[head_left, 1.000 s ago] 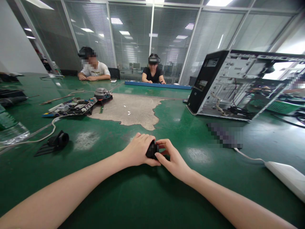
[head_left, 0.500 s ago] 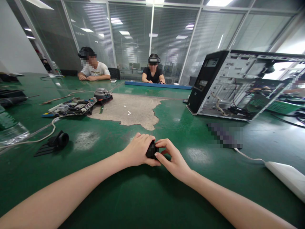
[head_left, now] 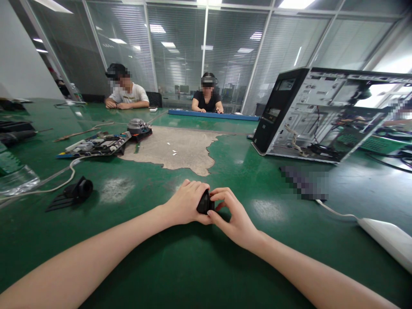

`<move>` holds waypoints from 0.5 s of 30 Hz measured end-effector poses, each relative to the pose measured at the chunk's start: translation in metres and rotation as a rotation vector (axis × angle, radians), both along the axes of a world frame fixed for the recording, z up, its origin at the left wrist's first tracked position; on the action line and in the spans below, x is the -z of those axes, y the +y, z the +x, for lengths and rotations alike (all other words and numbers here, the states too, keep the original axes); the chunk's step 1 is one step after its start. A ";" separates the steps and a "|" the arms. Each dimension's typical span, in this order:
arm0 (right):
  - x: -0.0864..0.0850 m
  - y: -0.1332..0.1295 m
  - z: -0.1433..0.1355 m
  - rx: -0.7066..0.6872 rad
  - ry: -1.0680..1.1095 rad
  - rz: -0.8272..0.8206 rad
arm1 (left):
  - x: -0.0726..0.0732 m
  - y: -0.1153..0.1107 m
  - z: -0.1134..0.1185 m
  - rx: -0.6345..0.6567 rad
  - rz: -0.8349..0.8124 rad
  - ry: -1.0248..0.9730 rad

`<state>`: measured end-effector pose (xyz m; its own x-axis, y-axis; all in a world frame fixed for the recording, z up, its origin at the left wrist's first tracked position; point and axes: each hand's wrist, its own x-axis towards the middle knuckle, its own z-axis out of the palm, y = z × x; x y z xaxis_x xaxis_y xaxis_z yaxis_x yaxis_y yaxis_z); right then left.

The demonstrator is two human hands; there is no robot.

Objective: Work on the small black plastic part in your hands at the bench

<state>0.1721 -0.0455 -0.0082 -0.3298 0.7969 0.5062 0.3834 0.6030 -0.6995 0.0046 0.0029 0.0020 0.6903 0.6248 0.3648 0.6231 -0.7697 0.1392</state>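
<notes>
Low over the green table, in the head view's middle, I have a small black plastic object between both hands. My left hand wraps round it from the left, with the fingers over its top and the thumb beneath. From the right, the thumb and fingertips of my right hand pinch its near end. Much of the object is hidden by my fingers, so its exact kind does not show. To the left lies a black plastic part with a round collar and flat prongs.
An open computer case stands at the right. A circuit board and a cooling fan lie at the back left. A white power strip is at the right edge, a plastic bottle at the left. Two people sit opposite.
My right thumb has shifted slightly left along the black object's lower edge. The left hand keeps its hold, almost still.
</notes>
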 end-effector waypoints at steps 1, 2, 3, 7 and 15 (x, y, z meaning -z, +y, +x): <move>0.000 0.000 0.000 0.003 0.003 -0.006 | 0.000 0.000 0.000 0.000 -0.002 0.001; 0.001 0.001 0.000 0.009 0.010 -0.025 | -0.001 0.000 0.000 0.000 -0.004 0.001; 0.002 0.001 0.000 0.018 0.023 -0.054 | -0.001 0.000 0.000 -0.001 -0.005 0.000; 0.003 0.004 -0.001 0.003 0.076 -0.203 | 0.000 0.001 0.000 0.001 -0.003 -0.004; 0.003 0.004 0.001 -0.020 0.109 -0.165 | 0.000 0.000 0.001 -0.001 0.000 -0.016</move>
